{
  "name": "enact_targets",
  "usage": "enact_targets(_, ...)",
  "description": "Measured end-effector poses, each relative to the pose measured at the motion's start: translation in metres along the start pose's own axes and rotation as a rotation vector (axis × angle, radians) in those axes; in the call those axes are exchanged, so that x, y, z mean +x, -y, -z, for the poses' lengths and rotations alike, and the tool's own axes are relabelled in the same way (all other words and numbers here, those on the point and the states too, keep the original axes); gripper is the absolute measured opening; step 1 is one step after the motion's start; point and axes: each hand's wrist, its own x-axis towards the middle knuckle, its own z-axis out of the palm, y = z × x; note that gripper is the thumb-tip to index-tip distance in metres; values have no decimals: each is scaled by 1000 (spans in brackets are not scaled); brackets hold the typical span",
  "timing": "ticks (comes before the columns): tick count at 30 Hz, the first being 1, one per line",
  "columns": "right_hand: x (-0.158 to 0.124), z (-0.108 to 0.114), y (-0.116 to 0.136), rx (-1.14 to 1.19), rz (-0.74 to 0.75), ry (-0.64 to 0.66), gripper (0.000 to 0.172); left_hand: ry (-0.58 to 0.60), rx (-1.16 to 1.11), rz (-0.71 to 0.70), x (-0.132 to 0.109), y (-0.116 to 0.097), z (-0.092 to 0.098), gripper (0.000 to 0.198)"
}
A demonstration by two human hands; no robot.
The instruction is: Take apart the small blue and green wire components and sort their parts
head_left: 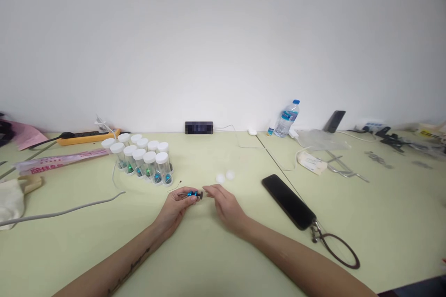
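Observation:
Pinched between the thumb and fingers of my left hand [176, 209] is a small blue tool with a black end and a thin metal shaft [192, 194]. Its black end points toward my right hand [226, 209], which is just to the right with its fingers stretched out and seemingly holding nothing. A thin bent wire with a dark tip [180, 182] lies behind my left hand. Two white round caps [220, 178] rest on the table beyond my right fingers. Several clear tubes with white caps [149, 162] stand at the left, with blue or green pieces inside.
A black phone [289, 202] with a looped strap [343, 250] lies to the right. Behind it stand a water bottle [287, 119] and a small bottle [270, 131]. A grey cable [66, 212] and an orange power strip [87, 137] are at the left. A clock-like box [199, 128] sits by the wall.

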Motion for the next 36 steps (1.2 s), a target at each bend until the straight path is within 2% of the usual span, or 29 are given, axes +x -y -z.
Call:
enact_targets(5,2,2,0,-8,-24,43,56,37,-8,-11,0,0,1,23)
enact_targets(10,2,4,0,44,-45,20,58,6,-28,45,2,1,2,22)
enact_targets(17,2,6,-1,34,-72,57,55,-19,-31,101,4,3,4,22)
enact_targets(21,2,7,0,54,-48,64,59,-1,-28,98,3,3,5,20)
enact_targets(24,2,7,0,70,-59,101,55,8,-13,104,2,2,3,19)
enact_targets(27,3,7,-1,96,-109,78,50,22,6,99,2,0,1,17)
enact_targets(32,4,8,1,120,-59,66,53,51,2,76,2,-1,0,16)
enact_targets(36,2,8,1,106,-88,81,50,64,31,69,1,-2,-1,16)
